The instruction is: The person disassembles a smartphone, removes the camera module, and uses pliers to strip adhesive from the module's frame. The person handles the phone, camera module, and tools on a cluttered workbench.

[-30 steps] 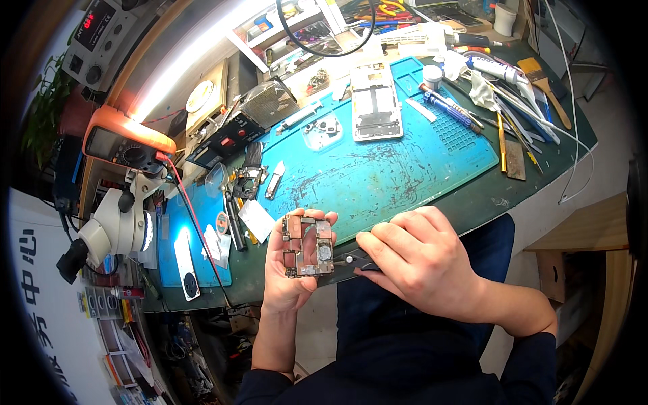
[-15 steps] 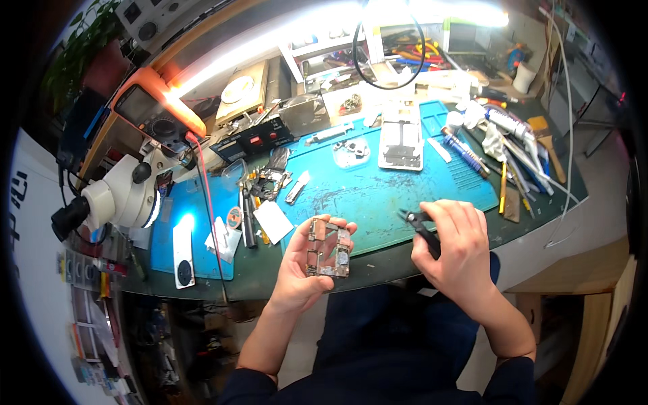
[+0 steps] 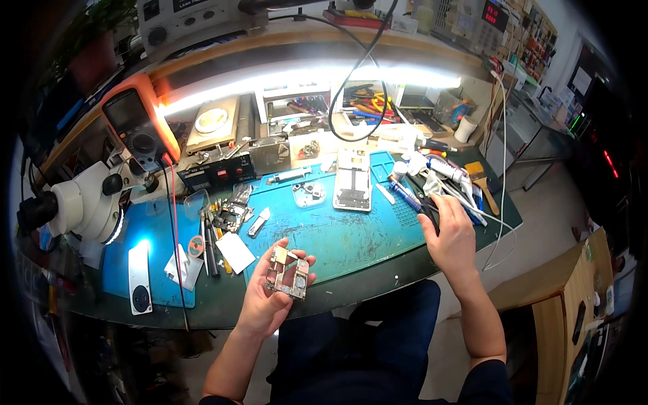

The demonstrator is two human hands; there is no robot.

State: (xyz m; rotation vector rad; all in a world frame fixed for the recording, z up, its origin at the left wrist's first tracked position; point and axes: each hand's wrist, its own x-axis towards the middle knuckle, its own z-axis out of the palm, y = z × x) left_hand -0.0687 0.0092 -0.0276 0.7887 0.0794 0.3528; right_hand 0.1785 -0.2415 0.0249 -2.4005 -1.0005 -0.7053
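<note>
A: Which materials and shapes are met around the hands?

B: Rounded orange plastic is seen on the digital multimeter at the left, and smooth white casing on the microscope. Wood is recognised in the handle of the flat paintbrush at the right. Small parts are gathered in a shallow, clear plastic tray.

A: How are the surface and the room made up?

B: The dark green bench top is partly covered by a blue repair mat, by whose middle dark scuffs are borne. A white-edged phone housing is laid toward the mat's far side. The scene is lit by a tubular strip light beneath a wooden shelf.

A: And the circuit board?

B: It is held tilted over the bench's near edge, pinched narrowly between the thumb and fingers of the left hand. A roughly rectangular outline is shown, broken by openings, with coppery and silvery patches.

A: What of the right hand?

B: It is placed beside the clustered tools, fingers bent. A black tool is partly hidden at the fingertips; whether it is gripped or merely touched cannot be told.
</note>
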